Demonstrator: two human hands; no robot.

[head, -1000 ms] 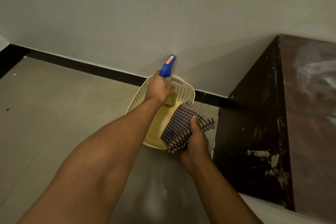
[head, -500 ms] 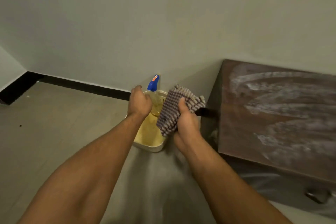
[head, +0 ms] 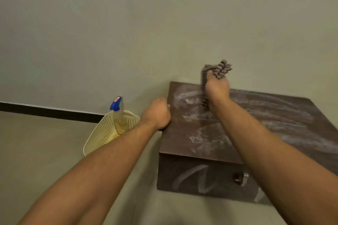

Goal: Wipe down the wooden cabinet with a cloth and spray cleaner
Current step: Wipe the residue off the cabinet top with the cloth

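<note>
Brown wood, chalky with white streaks: that's the cabinet (head: 201, 144), low on the floor and hard against the wall, and by the look of it heavy and rigid enough to take a firm rub without shifting. The right hand (head: 217, 87) is up over its far edge, fingers clenched round the checked cloth (head: 218, 70), which sticks out above the fist in a bunch. It's soft, light, floppy stuff. I'd say it works best wadded into a pad under the palm, because loose corners will only drag.

The left hand (head: 158, 113) is curled into a fist at the cabinet's left edge with nothing visible in it. Whether it actually touches the wood is hard to call.

The spray bottle (head: 117, 113) stands apart from both hands in the cream basket (head: 104, 133) on the floor, just left of the cabinet. It's light plastic, probably slick, so it's best taken at the neck under the blue trigger head.

The cloth and right fist are smeared by motion blur. The right forearm covers a strip of the top, the cabinet's right end is cut off, and the left forearm hides the basket's near side. The small fitting (head: 240, 178) on the front is too dim to identify.
</note>
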